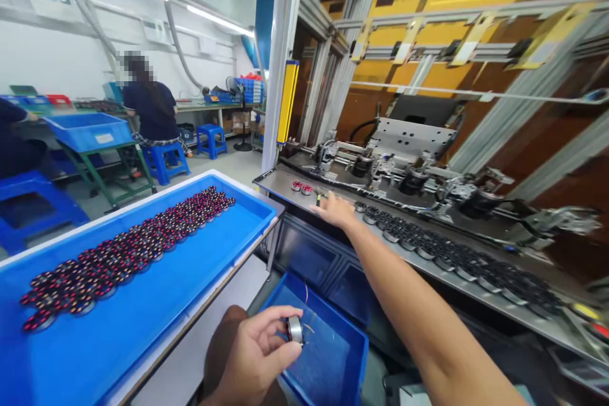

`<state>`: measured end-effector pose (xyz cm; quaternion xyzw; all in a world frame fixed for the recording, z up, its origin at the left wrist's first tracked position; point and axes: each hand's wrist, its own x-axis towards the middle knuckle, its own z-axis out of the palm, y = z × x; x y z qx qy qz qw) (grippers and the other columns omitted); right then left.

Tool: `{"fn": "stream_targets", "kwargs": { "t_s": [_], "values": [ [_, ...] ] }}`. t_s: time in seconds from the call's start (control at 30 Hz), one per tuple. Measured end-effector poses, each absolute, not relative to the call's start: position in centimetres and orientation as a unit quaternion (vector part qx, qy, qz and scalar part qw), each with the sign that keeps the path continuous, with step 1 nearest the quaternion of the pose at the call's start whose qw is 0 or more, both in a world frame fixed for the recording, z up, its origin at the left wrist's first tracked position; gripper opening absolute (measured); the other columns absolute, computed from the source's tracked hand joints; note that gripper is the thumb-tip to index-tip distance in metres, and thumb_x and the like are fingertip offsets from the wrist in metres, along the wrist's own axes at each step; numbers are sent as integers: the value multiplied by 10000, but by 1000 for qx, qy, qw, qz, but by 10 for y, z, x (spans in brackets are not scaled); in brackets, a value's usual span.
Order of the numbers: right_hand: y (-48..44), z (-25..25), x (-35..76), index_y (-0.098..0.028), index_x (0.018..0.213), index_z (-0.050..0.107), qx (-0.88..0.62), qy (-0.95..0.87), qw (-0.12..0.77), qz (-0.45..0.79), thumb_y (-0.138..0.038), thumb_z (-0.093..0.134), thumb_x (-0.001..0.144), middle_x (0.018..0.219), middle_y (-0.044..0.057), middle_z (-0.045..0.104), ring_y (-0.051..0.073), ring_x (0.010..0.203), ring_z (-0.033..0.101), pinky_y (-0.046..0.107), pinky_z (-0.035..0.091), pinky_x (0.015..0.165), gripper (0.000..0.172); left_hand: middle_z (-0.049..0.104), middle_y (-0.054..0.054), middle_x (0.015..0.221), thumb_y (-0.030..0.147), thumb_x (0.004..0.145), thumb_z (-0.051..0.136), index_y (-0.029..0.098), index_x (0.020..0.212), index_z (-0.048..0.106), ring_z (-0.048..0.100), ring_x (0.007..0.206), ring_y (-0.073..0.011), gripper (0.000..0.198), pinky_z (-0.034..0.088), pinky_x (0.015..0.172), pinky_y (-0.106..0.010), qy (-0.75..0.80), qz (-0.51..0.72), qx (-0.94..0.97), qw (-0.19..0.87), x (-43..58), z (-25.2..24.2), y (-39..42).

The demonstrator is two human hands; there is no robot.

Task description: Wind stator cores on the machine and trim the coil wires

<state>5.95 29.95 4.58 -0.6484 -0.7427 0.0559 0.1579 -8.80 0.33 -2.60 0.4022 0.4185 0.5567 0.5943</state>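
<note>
My left hand [261, 352] is closed on a small round motor part [295, 330] with a silver metal rim, pinched between thumb and fingers above a blue bin [356, 368]. My right hand [335, 209] reaches forward to the front edge of the machine's metal table [285, 187], fingers apart. Right at its fingertips is a small black and yellow thing [319, 201], too small to name. Just beyond lie two red-topped motor parts [302, 188]. To the right of that hand, dark motor parts [428, 241] with silver rims line the table edge.
On my left, a large blue tray [190, 279] holds many motor parts [128, 247] with red and copper windings. Machine fixtures [413, 177] stand behind the metal table, beside a frame post [280, 76]. Farther back, a person [150, 101] sits at a workbench; another is partly visible at far left.
</note>
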Motion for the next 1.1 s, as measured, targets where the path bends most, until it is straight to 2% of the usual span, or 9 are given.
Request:
{"fn": "stream_targets", "kwargs": {
  "t_s": [0.17,0.37,0.47,0.6,0.67,0.73,0.87,1.0,1.1],
  "values": [
    [312,43,69,-173,1247,563,-651,-738,140,110,-344,628,913,1335,103,536,283,1197,533,534,445,998,380,726,-86,870,221,722,793,156,1071,732,675,821,-172,360,543,761,-241,389,611,378,576,-91,-18,-3],
    [292,63,95,-150,1101,617,-614,-716,237,231,-377,591,931,1136,80,632,223,1015,618,437,512,887,285,727,-75,875,148,713,778,165,1031,749,665,772,-141,320,540,735,-217,388,633,362,564,-79,-8,-8],
    [253,76,114,-156,1102,600,-567,-685,318,329,-447,384,974,1011,88,658,205,832,655,382,547,746,385,728,-82,912,131,709,771,161,1015,753,659,784,-140,309,539,743,-220,384,635,367,560,-74,-5,-10],
    [155,65,146,-251,1169,580,-492,-635,396,445,-580,207,915,1041,109,668,214,711,646,373,547,595,559,724,-70,872,123,731,752,163,1020,750,646,774,-131,292,530,752,-217,386,626,372,566,-65,-5,-11],
    [94,41,160,-269,1159,617,-423,-570,427,560,-682,327,870,1107,127,659,189,620,598,344,515,513,582,724,-64,873,120,735,751,171,1023,748,645,776,-129,292,527,761,-218,385,616,380,573,-60,-5,-11],
    [34,6,170,-288,1187,626,-364,-482,425,674,-661,552,806,1120,115,650,174,622,592,312,504,489,538,727,-63,901,114,735,754,180,1020,748,647,783,-127,293,526,771,-219,381,606,391,578,-53,-5,-11],
    [-54,-58,181,-384,1349,499,-386,-459,394,696,-389,729,798,1087,70,654,177,715,652,303,560,587,597,730,-59,936,120,736,760,193,1016,750,649,793,-125,290,524,783,-215,370,582,414,594,-34,0,-10],
    [-87,-75,190,-326,1393,491,-428,-566,417,568,-240,622,869,1174,119,656,215,863,698,333,582,784,547,729,-57,910,142,730,774,189,1000,757,649,781,-124,275,526,768,-206,356,559,433,611,-12,5,-11],
    [-86,-67,196,-294,1412,486,-416,-645,446,461,-158,586,821,1241,118,653,224,892,715,353,564,889,615,730,-63,918,155,726,782,183,1001,755,654,782,-129,278,532,767,-212,352,547,439,620,0,8,-13]
  ]
}}
